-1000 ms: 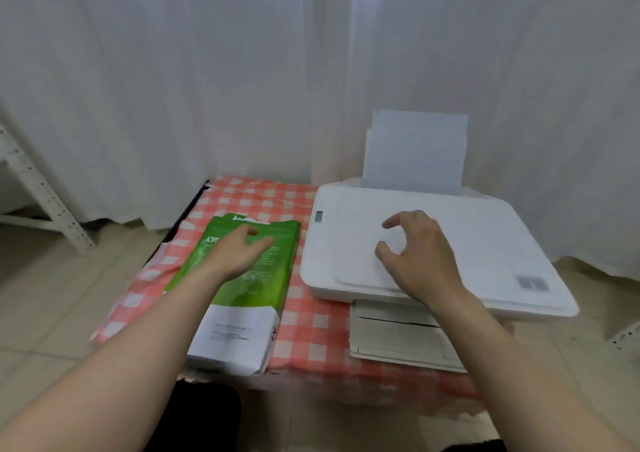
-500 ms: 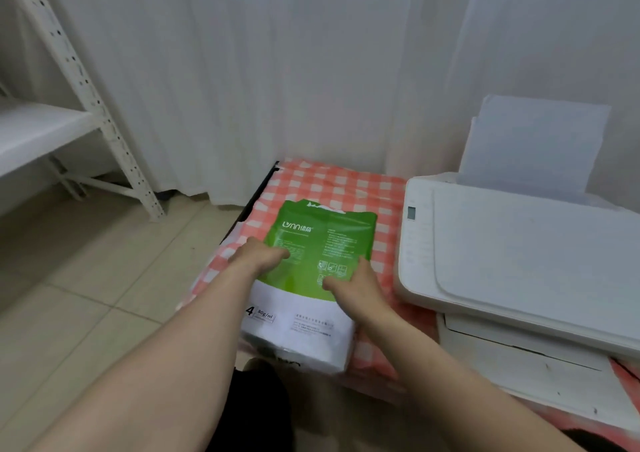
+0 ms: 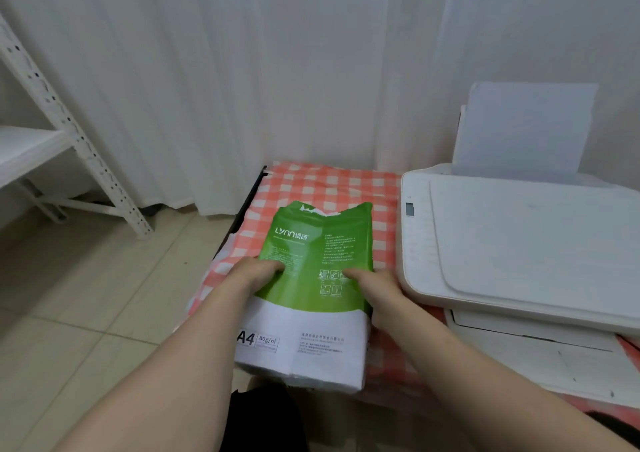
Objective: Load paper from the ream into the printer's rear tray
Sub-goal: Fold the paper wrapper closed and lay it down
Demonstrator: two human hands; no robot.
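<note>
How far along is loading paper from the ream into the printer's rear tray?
Done: the ream is torn open at its far end; sheets already stand in the rear tray. In hand: the left hand and right hand grip the ream's sides. Left: drawing sheets out and feeding them into the tray.

One view only: head cam, worn by the person, is looking fwd and steeply down w/ a wide-angle lens. It's sitting close over the paper ream [image 3: 313,243], which is filling mid-frame. Both forearms are showing from the bottom edge, left hand [image 3: 254,273] and right hand [image 3: 379,290] near centre. Printer [image 3: 519,243] is getting cropped at right, white rack [image 3: 79,146] at left; curtain [image 3: 277,70] is spanning the top.
</note>
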